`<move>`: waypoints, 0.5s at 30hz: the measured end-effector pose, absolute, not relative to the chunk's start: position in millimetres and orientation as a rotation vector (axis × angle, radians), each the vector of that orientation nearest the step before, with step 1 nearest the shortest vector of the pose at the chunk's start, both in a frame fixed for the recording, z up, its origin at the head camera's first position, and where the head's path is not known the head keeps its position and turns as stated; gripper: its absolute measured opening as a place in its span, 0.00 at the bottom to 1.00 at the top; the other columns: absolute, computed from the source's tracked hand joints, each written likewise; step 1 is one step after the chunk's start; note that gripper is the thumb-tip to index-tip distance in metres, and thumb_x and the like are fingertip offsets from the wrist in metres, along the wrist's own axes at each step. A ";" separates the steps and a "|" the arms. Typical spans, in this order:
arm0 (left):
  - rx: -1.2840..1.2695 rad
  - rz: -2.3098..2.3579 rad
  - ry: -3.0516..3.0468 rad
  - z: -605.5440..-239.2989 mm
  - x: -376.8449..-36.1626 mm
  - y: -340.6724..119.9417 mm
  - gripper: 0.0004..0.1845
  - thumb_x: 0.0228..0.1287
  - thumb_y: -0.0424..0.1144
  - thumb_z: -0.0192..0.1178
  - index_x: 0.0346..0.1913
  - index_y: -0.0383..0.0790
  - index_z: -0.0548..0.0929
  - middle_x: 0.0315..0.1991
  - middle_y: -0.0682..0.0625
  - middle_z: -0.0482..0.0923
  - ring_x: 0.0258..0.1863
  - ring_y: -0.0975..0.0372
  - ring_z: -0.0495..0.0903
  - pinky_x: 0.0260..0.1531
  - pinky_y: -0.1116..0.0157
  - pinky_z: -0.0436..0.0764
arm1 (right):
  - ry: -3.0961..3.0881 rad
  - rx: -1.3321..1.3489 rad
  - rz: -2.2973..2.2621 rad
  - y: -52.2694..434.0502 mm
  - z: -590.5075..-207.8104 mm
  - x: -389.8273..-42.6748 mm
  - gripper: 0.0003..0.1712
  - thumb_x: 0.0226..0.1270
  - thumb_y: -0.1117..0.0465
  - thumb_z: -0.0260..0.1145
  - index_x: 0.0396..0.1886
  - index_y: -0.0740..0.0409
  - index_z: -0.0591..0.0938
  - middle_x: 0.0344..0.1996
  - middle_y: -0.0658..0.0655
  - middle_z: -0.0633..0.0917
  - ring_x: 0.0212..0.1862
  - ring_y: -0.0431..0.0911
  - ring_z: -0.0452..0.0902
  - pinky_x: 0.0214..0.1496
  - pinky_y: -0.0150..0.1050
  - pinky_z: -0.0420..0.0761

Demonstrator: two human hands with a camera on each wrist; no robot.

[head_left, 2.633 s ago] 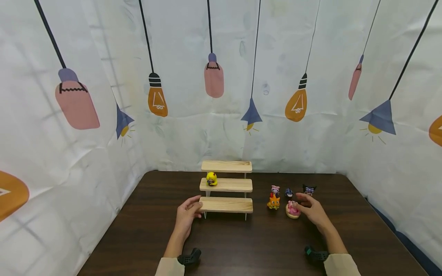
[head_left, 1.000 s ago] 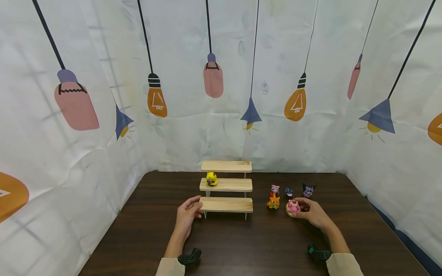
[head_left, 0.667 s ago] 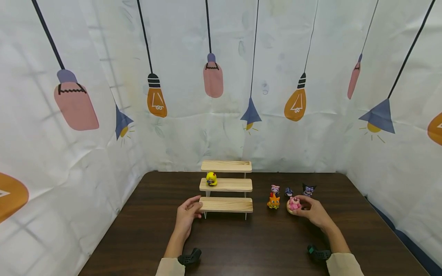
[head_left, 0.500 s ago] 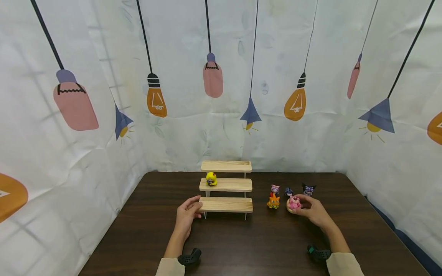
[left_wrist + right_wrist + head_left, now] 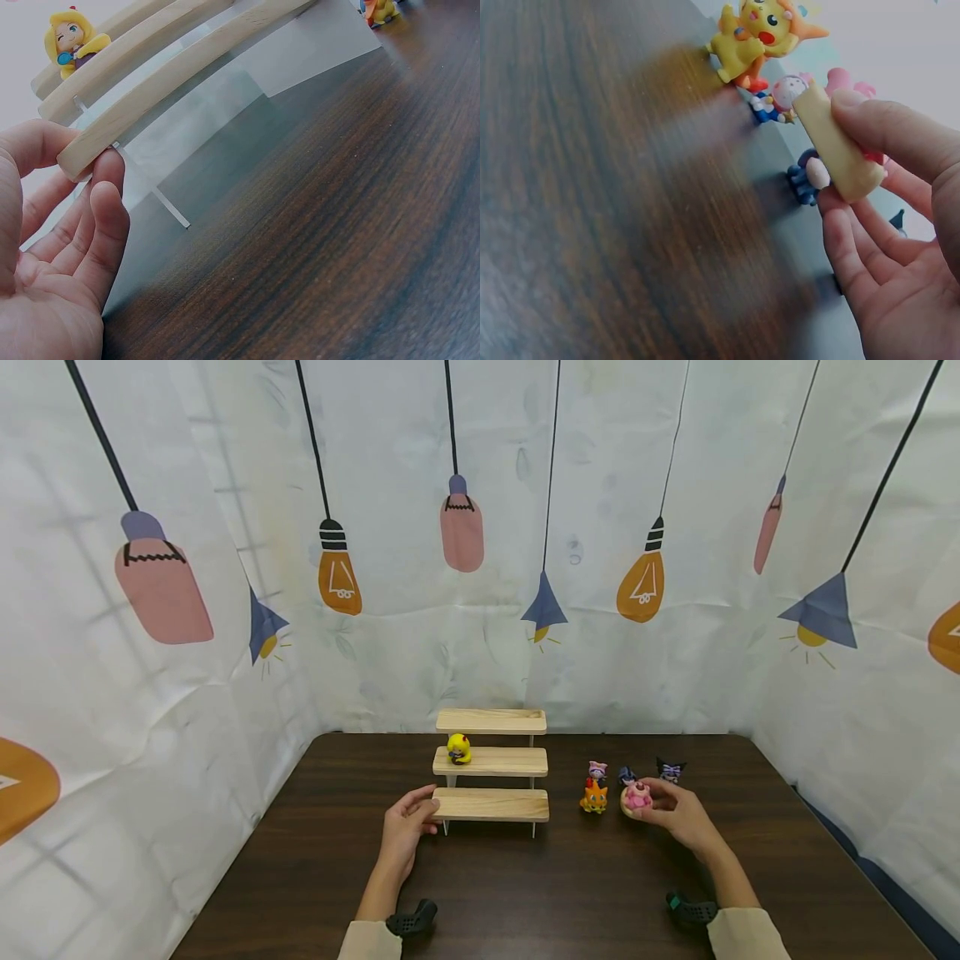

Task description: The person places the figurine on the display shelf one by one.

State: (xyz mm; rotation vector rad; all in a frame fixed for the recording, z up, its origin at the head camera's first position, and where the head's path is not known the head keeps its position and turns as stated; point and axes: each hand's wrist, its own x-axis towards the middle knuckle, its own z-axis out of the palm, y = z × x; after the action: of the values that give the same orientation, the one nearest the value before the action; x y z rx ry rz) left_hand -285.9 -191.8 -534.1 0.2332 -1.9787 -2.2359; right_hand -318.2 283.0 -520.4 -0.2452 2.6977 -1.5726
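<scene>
My left hand (image 5: 408, 820) pinches the left end of the lowest board of a three-tier wooden display stand (image 5: 491, 806); in the left wrist view, thumb and fingers close around the board's end (image 5: 79, 159). A yellow-haired figurine (image 5: 459, 749) sits at the left of the middle board. My right hand (image 5: 678, 814) grips a pink figurine (image 5: 637, 795) with a round cream base. Seen from the right wrist, that base (image 5: 836, 142) is above the tabletop, between thumb and fingers. Close by stand an orange-and-yellow figurine (image 5: 594, 797) and a small blue one (image 5: 627, 776), partly hidden.
Behind the orange figurine is a pink-eared one (image 5: 597, 771). A black-eared figurine (image 5: 671, 770) stands just beyond my right hand. The dark wooden table (image 5: 525, 893) ends at a white curtain (image 5: 390, 668) printed with lamps.
My right hand, loosely beside the pink figurine at first, has taken hold of it and lifted it slightly. The left hand has kept its hold on the stand.
</scene>
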 end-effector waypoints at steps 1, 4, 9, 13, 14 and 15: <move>0.233 -2.235 -1.980 -534.2 -285.9 -191.9 0.22 0.70 0.34 0.64 0.65 0.32 0.79 0.38 0.52 0.87 0.29 0.62 0.84 0.29 0.69 0.84 | 2.696 -0.231 -1.581 282.5 -520.0 -318.3 0.37 0.63 0.52 0.76 0.69 0.59 0.76 0.61 0.68 0.79 0.48 0.44 0.82 0.44 0.32 0.84; 0.236 -2.235 -1.984 -534.4 -285.8 -191.9 0.23 0.70 0.34 0.65 0.65 0.32 0.79 0.38 0.52 0.87 0.29 0.62 0.84 0.30 0.68 0.84 | 2.700 -0.236 -1.578 281.9 -518.1 -318.0 0.38 0.64 0.52 0.76 0.70 0.60 0.75 0.61 0.69 0.79 0.48 0.44 0.82 0.44 0.32 0.84; 0.237 -2.232 -1.997 -536.1 -286.5 -192.3 0.24 0.71 0.35 0.64 0.66 0.32 0.77 0.38 0.53 0.87 0.29 0.62 0.84 0.30 0.68 0.84 | 2.684 -0.207 -1.589 280.4 -514.1 -318.1 0.39 0.65 0.51 0.75 0.72 0.58 0.73 0.63 0.70 0.77 0.50 0.47 0.81 0.45 0.33 0.83; 0.236 -2.232 -2.001 -536.7 -287.2 -192.6 0.24 0.71 0.36 0.64 0.67 0.32 0.77 0.38 0.53 0.86 0.30 0.62 0.84 0.30 0.68 0.84 | 2.677 -0.191 -1.595 279.5 -510.4 -317.6 0.39 0.65 0.49 0.75 0.72 0.56 0.73 0.64 0.69 0.76 0.51 0.48 0.81 0.46 0.33 0.83; 0.237 -2.234 -2.000 -536.6 -287.3 -192.6 0.24 0.71 0.35 0.64 0.66 0.32 0.77 0.38 0.53 0.86 0.30 0.62 0.84 0.30 0.68 0.84 | 2.679 -0.191 -1.600 279.2 -509.6 -317.4 0.39 0.65 0.50 0.75 0.72 0.56 0.73 0.64 0.69 0.76 0.51 0.49 0.81 0.46 0.33 0.83; 0.236 -2.233 -2.003 -536.6 -287.3 -192.6 0.24 0.71 0.35 0.64 0.66 0.32 0.77 0.38 0.53 0.86 0.30 0.62 0.84 0.30 0.68 0.84 | 2.682 -0.200 -1.598 278.8 -508.9 -317.3 0.39 0.65 0.50 0.75 0.72 0.57 0.73 0.64 0.70 0.76 0.51 0.49 0.80 0.46 0.32 0.82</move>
State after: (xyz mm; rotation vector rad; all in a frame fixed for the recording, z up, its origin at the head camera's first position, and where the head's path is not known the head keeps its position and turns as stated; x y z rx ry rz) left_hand -287.3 -192.6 -536.6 0.2364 -2.0030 -2.2328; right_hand -317.3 278.8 -508.9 -0.1997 2.6825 -1.5984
